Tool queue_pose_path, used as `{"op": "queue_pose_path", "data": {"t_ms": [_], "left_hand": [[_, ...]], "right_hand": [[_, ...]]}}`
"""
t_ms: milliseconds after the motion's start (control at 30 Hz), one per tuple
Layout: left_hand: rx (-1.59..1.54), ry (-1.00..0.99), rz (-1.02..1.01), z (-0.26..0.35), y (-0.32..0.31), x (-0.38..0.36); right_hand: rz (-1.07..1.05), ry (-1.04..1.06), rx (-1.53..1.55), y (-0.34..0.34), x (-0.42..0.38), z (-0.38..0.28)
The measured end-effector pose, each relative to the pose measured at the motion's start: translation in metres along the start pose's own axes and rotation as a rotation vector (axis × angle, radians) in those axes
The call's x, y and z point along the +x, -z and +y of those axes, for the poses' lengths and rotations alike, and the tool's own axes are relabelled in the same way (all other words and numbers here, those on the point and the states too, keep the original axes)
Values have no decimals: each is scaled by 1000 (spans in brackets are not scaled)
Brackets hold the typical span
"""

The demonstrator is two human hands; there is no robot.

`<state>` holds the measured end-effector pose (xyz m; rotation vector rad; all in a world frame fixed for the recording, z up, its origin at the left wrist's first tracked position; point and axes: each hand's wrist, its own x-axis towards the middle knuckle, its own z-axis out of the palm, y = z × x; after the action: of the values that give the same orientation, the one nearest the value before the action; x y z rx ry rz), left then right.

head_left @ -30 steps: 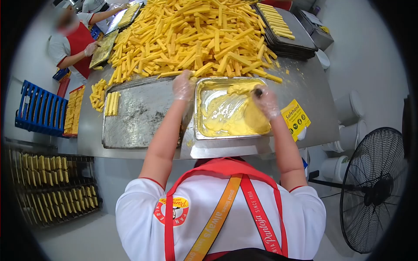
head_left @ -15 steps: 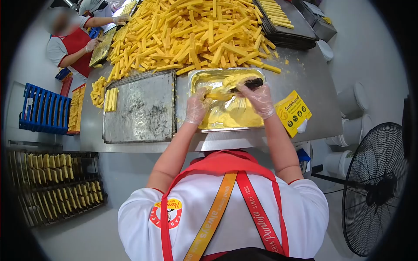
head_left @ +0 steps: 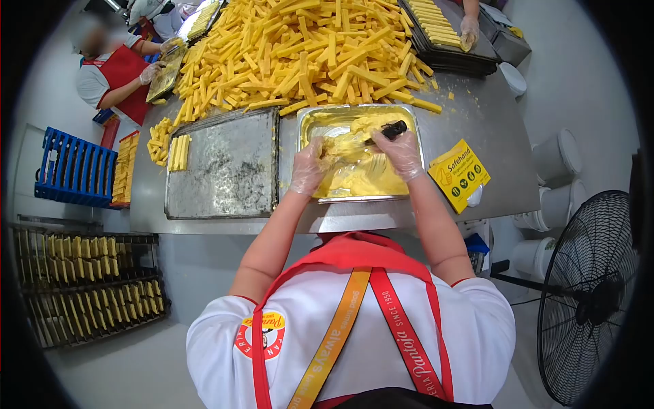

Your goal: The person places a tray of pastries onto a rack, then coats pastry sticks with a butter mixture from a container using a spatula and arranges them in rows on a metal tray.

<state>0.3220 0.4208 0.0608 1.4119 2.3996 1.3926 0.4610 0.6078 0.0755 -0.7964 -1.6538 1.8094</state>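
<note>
My gloved right hand (head_left: 400,151) grips the black handle of a spatula (head_left: 391,130), its blade smeared with yellow spread and pointing left. My gloved left hand (head_left: 308,168) is closed on a yellow bread stick (head_left: 330,147), and the blade meets it. Both hands are over a steel pan (head_left: 419,140) holding creamy yellow spread (head_left: 381,178). To the left lies a dark, worn baking tray (head_left: 221,174) with a few yellow sticks (head_left: 179,153) lined up at its left edge.
A big heap of yellow sticks (head_left: 300,54) covers the far table. Stacked trays (head_left: 453,58) stand at back right, near a person's gloved hand (head_left: 469,33). A yellow glove box (head_left: 460,174) lies right. Another person (head_left: 112,75) works at far left. A fan (head_left: 593,300) stands right.
The spatula and both hands have shifted slightly over the pan. A person's gloved hand has appeared at the back-right trays. The person at left has drawn both hands together over a tray.
</note>
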Motion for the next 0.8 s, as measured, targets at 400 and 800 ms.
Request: {"op": "queue_pose_path", "data": {"t_ms": [400,800], "left_hand": [[-115,345,-119,-14,-2,7],[-40,227,6,-27,43,-8]], "right_hand": [[165,115,-490,-2,-5,11],[123,57,-380,-1,7,10]]}}
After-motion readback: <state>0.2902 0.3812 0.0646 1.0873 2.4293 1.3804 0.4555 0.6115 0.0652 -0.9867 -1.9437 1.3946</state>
